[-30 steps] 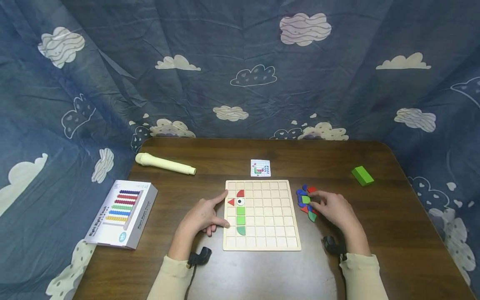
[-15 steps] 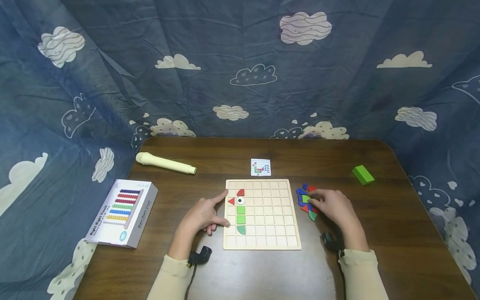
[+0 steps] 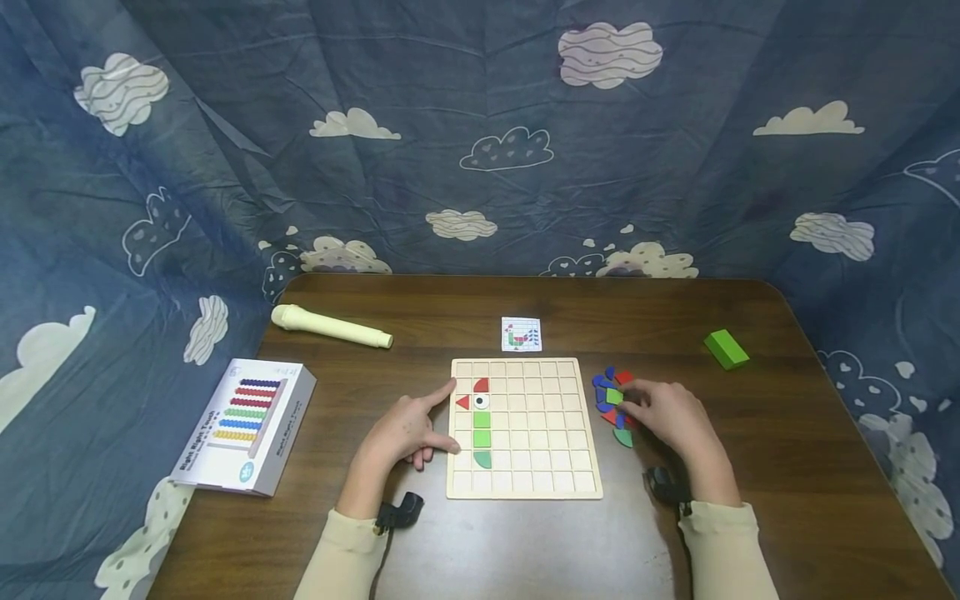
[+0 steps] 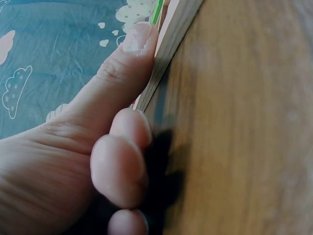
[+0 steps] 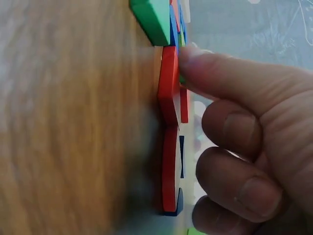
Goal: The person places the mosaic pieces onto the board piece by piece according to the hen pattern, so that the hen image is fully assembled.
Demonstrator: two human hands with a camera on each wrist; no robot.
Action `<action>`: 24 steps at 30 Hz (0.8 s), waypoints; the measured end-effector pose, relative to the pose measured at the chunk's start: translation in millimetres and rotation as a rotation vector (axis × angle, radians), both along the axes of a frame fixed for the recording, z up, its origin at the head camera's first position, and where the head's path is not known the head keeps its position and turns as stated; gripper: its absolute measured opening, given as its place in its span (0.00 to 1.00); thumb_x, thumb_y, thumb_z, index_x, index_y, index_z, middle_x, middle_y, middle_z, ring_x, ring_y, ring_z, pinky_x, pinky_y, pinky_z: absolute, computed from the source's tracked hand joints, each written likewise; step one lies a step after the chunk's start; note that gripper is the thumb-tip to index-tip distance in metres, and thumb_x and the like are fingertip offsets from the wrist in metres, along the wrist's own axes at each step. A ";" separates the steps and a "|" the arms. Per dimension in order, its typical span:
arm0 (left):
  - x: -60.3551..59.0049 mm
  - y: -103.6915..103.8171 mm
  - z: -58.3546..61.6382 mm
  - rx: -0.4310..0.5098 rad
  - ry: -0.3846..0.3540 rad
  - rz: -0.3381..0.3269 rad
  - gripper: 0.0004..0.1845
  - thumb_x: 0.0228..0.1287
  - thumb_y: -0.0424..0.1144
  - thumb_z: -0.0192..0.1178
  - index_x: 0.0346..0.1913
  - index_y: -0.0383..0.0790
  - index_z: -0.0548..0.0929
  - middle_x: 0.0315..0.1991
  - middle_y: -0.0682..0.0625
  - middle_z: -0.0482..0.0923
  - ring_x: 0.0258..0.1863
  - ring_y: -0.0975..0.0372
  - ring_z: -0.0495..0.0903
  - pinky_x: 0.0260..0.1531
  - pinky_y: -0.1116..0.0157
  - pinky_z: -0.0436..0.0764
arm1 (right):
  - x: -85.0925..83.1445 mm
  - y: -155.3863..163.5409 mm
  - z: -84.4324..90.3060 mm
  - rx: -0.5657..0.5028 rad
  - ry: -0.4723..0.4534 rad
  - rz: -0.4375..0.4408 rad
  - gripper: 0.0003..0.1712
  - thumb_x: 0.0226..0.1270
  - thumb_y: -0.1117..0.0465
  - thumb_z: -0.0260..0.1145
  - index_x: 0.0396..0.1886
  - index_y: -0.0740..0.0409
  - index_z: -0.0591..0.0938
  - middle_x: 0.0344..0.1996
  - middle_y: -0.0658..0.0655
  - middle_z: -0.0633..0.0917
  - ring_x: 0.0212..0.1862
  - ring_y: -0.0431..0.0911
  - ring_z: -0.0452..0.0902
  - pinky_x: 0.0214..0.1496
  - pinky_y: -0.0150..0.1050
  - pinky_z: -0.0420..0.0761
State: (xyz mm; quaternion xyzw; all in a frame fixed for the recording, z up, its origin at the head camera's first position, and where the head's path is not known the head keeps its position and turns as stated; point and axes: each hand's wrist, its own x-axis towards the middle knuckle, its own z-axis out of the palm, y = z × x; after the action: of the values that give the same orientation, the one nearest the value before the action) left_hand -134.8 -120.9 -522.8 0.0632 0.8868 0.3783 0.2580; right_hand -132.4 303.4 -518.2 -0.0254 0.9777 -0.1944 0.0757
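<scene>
In the head view, a wooden grid board (image 3: 540,429) lies mid-table. A red quarter-round (image 3: 482,385), a red triangle (image 3: 462,402), an eye tile (image 3: 481,402), two green squares (image 3: 482,420) and a green quarter-round (image 3: 482,459) sit in its left columns. My left hand (image 3: 408,429) touches the board's left edge with spread thumb and forefinger; the other fingers are bent. To the board's right, my right hand (image 3: 670,412) pinches a green square tile (image 3: 614,396) between thumb and forefinger, low among loose tiles. Its thumb (image 5: 210,68) partly hides the tile in the right wrist view.
Loose blue tiles (image 3: 602,382), red ones (image 3: 624,377) and a green quarter-round (image 3: 622,437) surround the right fingertips. A picture card (image 3: 521,334) lies behind the board. Farther out are a cream microphone-shaped object (image 3: 330,326), a boxed bead toy (image 3: 243,425) and a green block (image 3: 726,350).
The green square beside my right fingertips has shifted and turned slightly. The loose green quarter-round has slid a little toward the front. My left hand stays at the board's edge.
</scene>
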 end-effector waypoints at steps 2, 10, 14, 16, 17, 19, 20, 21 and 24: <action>0.1 -0.2 0.0 0.005 -0.002 0.002 0.60 0.40 0.50 0.82 0.77 0.70 0.57 0.09 0.51 0.75 0.07 0.61 0.77 0.11 0.63 0.79 | 0.8 -0.8 2.0 -0.002 0.005 -0.010 0.24 0.63 0.51 0.73 0.55 0.58 0.84 0.17 0.50 0.73 0.22 0.44 0.66 0.23 0.37 0.62; -0.6 -0.6 0.0 -0.001 0.000 0.003 0.60 0.39 0.50 0.82 0.76 0.71 0.57 0.09 0.50 0.74 0.07 0.61 0.77 0.10 0.65 0.78 | 8.4 -27.6 18.0 -0.089 0.034 -0.001 0.23 0.63 0.51 0.73 0.56 0.53 0.84 0.16 0.50 0.73 0.19 0.44 0.66 0.20 0.36 0.63; -0.6 -0.4 -0.1 0.000 0.003 0.002 0.60 0.39 0.50 0.82 0.77 0.70 0.57 0.09 0.50 0.74 0.07 0.60 0.77 0.10 0.66 0.78 | 12.5 -52.5 24.6 -0.112 0.076 0.061 0.21 0.61 0.52 0.75 0.53 0.51 0.86 0.15 0.48 0.71 0.18 0.42 0.65 0.20 0.35 0.62; -0.4 -0.2 -0.3 0.002 0.003 0.000 0.60 0.40 0.50 0.82 0.77 0.70 0.57 0.09 0.51 0.75 0.07 0.61 0.77 0.10 0.66 0.78 | 14.3 -63.5 26.3 -0.110 0.109 0.100 0.20 0.60 0.51 0.76 0.51 0.50 0.87 0.15 0.46 0.70 0.18 0.40 0.63 0.20 0.34 0.61; -0.3 -0.1 -0.5 0.002 0.002 -0.001 0.60 0.40 0.50 0.82 0.77 0.69 0.57 0.09 0.51 0.75 0.07 0.61 0.77 0.10 0.65 0.78 | 15.5 -69.5 27.3 -0.107 0.125 0.117 0.19 0.59 0.51 0.76 0.50 0.49 0.87 0.14 0.45 0.69 0.18 0.39 0.62 0.20 0.33 0.60; -0.2 -0.4 -0.2 0.004 0.001 -0.002 0.60 0.40 0.50 0.82 0.77 0.69 0.57 0.09 0.51 0.75 0.07 0.61 0.77 0.10 0.65 0.78 | 17.6 -81.2 28.2 -0.102 0.155 0.152 0.18 0.59 0.51 0.76 0.49 0.48 0.87 0.14 0.43 0.69 0.18 0.38 0.61 0.19 0.33 0.60; -0.2 -0.5 -0.3 0.004 0.001 -0.002 0.60 0.40 0.50 0.82 0.77 0.69 0.57 0.09 0.51 0.75 0.07 0.61 0.77 0.10 0.65 0.78 | 18.7 -87.3 28.8 -0.105 0.162 0.166 0.18 0.59 0.50 0.76 0.48 0.47 0.88 0.13 0.43 0.68 0.17 0.37 0.60 0.19 0.32 0.59; -0.2 -0.6 -0.3 0.005 -0.001 -0.002 0.60 0.40 0.50 0.82 0.77 0.69 0.57 0.09 0.51 0.74 0.07 0.61 0.77 0.10 0.65 0.78 | 20.0 -93.6 29.5 -0.107 0.168 0.180 0.17 0.58 0.50 0.76 0.48 0.46 0.88 0.13 0.42 0.69 0.17 0.36 0.60 0.19 0.32 0.59; 0.0 -0.7 0.0 0.007 -0.005 0.000 0.60 0.40 0.50 0.82 0.77 0.70 0.57 0.08 0.51 0.74 0.06 0.61 0.76 0.10 0.65 0.78 | 23.1 -111.1 29.5 -0.114 0.179 0.215 0.16 0.58 0.49 0.76 0.46 0.42 0.88 0.12 0.39 0.68 0.16 0.34 0.59 0.19 0.31 0.59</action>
State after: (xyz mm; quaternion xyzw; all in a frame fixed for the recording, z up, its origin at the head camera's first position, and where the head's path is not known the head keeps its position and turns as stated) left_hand -134.8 -121.7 -522.9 0.0630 0.8847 0.3818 0.2600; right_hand -109.2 192.4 -488.7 -0.1517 0.9594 -0.2375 0.0069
